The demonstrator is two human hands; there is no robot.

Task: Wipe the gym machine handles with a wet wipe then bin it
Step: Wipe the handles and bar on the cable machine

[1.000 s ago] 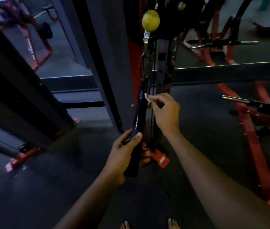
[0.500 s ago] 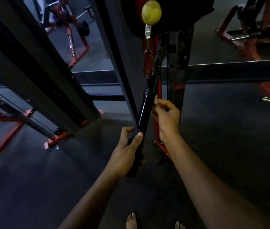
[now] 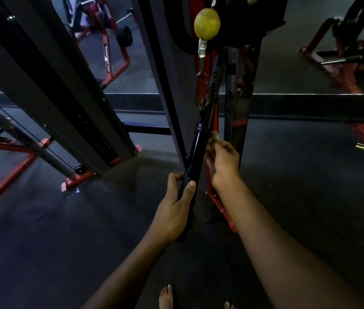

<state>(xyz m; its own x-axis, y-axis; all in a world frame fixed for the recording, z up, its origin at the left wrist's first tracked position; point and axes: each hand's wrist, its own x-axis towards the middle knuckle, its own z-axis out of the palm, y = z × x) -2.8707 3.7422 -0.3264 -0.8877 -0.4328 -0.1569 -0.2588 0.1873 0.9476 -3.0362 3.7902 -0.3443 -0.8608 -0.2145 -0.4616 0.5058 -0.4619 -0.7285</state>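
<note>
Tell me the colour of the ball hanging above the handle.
Yellow-green ball, clearest in the head view.

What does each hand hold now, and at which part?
Left hand grips the black bar handle near its lower end. Right hand pinches a small pale wet wipe against the handle's upper part.

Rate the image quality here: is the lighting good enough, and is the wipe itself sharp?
Head view: dim overall, floor and black frame lose detail; the yellow-green ball is the brightest thing. Head view: wide-angle bending of the uprights toward the edges. Head view: the wet wipe and right hand are motion-smeared; the left hand gripping the black handle is sharper.
</note>
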